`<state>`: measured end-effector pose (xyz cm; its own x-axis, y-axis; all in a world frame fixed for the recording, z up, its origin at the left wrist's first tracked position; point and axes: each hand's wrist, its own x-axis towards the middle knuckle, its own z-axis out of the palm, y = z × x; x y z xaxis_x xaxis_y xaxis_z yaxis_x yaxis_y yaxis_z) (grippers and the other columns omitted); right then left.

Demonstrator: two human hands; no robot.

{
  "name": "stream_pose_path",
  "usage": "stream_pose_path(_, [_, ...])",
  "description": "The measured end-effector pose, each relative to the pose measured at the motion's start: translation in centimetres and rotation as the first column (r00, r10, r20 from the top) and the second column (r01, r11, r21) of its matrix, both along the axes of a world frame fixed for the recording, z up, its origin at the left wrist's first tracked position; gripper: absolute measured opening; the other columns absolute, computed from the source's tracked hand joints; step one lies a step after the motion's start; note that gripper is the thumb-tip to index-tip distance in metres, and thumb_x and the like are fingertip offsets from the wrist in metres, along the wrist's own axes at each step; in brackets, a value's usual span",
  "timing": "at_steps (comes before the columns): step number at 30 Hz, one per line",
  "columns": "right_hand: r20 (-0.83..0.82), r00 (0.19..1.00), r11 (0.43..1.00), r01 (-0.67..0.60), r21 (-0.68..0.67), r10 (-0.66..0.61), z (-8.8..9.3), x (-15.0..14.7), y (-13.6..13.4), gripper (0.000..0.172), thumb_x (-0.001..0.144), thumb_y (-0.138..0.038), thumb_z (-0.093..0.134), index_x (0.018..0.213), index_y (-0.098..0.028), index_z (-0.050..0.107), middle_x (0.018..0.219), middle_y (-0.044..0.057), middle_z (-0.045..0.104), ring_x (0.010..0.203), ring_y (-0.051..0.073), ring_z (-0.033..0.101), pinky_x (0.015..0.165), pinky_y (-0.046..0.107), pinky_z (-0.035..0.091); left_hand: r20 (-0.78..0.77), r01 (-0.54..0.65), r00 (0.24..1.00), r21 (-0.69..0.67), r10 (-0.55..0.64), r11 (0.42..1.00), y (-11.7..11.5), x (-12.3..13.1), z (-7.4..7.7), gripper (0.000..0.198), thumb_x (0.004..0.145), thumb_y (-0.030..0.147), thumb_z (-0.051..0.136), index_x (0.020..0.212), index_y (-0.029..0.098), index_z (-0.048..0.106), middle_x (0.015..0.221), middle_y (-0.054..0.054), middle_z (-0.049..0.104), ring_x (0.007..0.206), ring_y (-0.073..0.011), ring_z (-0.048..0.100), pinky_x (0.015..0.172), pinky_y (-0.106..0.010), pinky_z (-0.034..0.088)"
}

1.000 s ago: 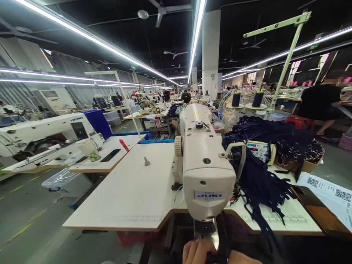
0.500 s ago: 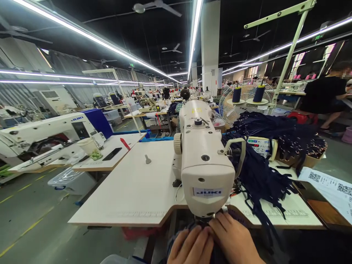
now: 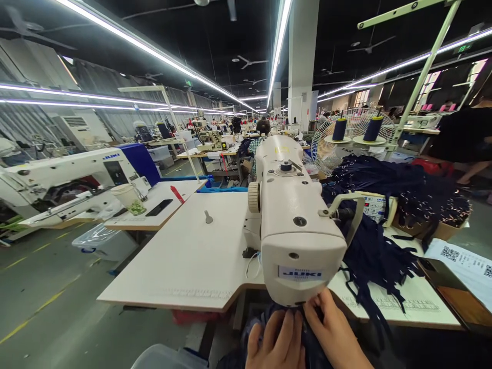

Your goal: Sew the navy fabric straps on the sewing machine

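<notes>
Below, both hands flat on dark cloth [image 3: 307, 343] under the machine [image 3: 295, 225] head: left hand [image 3: 277, 343] and right hand [image 3: 338, 335], fingers spread, pinching nothing. Needle hidden; wrists cut off. Navy straps [image 3: 376, 256] heaped on worktop [image 3: 184, 266].

Bright ceiling tubes [image 3: 154, 51] run in long lines under a dark roof, glaring white. The table [image 3: 184, 256] is evenly lit. Straight lines bend towards the edges; far benches are soft.

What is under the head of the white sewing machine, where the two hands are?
Dark blue cloth lies there, with the left hand and right hand resting on it. The sewing machine hides the needle.
</notes>
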<state>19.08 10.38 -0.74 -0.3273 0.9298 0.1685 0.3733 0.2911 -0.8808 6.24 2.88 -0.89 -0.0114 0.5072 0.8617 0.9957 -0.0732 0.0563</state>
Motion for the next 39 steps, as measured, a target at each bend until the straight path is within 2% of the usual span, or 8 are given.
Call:
stream_pose_path(4, [0.013,0.999,0.999,0.03,0.033,-0.03,0.2,-0.3,0.3,0.017,0.089,-0.042,0.042,0.095,-0.026,0.046,0.076,0.002,0.066,0.072,0.021,0.07,0.064,0.027,0.054,-0.02,-0.032,0.999,0.023,0.033,0.999,0.3,0.2,-0.2,0.041,0.103,0.034,0.029,0.097,0.028,0.068,0.086,0.01,0.075,0.08,-0.0084,0.065,0.077,-0.037,0.034])
stream_pose_path(11, [0.037,0.999,0.999,0.006,0.032,-0.007,-0.8,-0.3,0.4,0.019,0.091,-0.041,0.038,0.099,-0.025,0.044,0.09,0.008,0.07,0.085,0.022,0.071,0.073,0.029,0.055,-0.047,-0.057,0.997,0.031,0.058,0.998,0.4,0.4,-0.5,0.038,0.102,0.032,0.031,0.098,0.025,0.068,0.086,0.01,0.075,0.079,-0.0087,0.064,0.075,-0.037,0.034])
stream_pose_path(16, [0.043,0.999,1.0,0.01,0.008,-0.011,-1.3,-0.1,0.8,0.023,0.089,-0.045,0.039,0.097,-0.025,0.045,0.085,0.006,0.071,0.079,0.022,0.071,0.07,0.03,0.056,-0.073,-0.065,0.995,0.044,0.068,0.997,0.4,0.3,-0.4,0.037,0.102,0.033,0.032,0.097,0.025,0.067,0.086,0.011,0.074,0.078,-0.0091,0.064,0.073,-0.036,0.036])
stream_pose_path(23, [0.027,0.999,0.998,-0.034,-0.06,0.036,-2.5,0.8,1.0,0.03,0.092,-0.052,0.044,0.099,-0.024,0.053,0.09,0.006,0.072,0.083,0.022,0.07,0.072,0.027,0.056,-0.118,-0.048,0.991,0.069,0.056,0.996,0.7,0.0,-0.2,0.042,0.102,0.03,0.026,0.093,0.024,0.066,0.08,0.008,0.072,0.074,-0.0129,0.061,0.072,-0.035,0.037])
stream_pose_path(26, [0.029,0.997,0.997,-0.069,-0.042,0.07,-2.8,2.1,1.4,0.034,0.093,-0.055,0.047,0.095,-0.023,0.059,0.096,0.007,0.072,0.089,0.022,0.07,0.076,0.025,0.057,-0.107,-0.018,0.994,0.08,0.026,0.997,1.0,-0.1,-0.1,0.044,0.102,0.028,0.024,0.091,0.023,0.066,0.077,0.006,0.07,0.072,-0.0148,0.059,0.07,-0.035,0.037])
stream_pose_path(30, [0.039,0.994,0.989,-0.11,0.098,0.107,-3.5,4.9,2.3,0.031,0.088,-0.051,0.059,0.096,-0.023,0.069,0.098,0.006,0.075,0.093,0.023,0.072,0.082,0.022,0.057,-0.132,-0.013,0.991,0.056,0.021,0.998,0.9,-0.3,0.0,0.043,0.101,0.027,0.024,0.093,0.023,0.066,0.079,0.006,0.069,0.072,-0.0151,0.059,0.069,-0.034,0.038])
stream_pose_path(33, [0.107,0.99,0.982,-0.104,0.16,0.088,-4.3,7.2,2.8,0.031,0.085,-0.053,0.063,0.089,-0.025,0.075,0.098,0.005,0.077,0.093,0.025,0.073,0.08,0.022,0.059,-0.161,-0.009,0.987,0.033,0.015,0.999,0.8,-0.3,0.2,0.042,0.101,0.025,0.025,0.093,0.023,0.066,0.079,0.006,0.07,0.074,-0.0138,0.06,0.069,-0.032,0.039])
stream_pose_path(39, [0.28,0.958,0.972,-0.12,0.201,0.061,-5.5,11.8,3.6,0.037,0.088,-0.058,0.059,0.1,-0.027,0.077,0.103,0.006,0.077,0.096,0.026,0.073,0.086,0.028,0.059,-0.243,0.006,0.97,-0.009,-0.008,1.0,0.6,-0.1,0.5,0.046,0.103,0.031,0.021,0.096,0.023,0.066,0.081,0.007,0.071,0.074,-0.0136,0.064,0.068,-0.031,0.043])
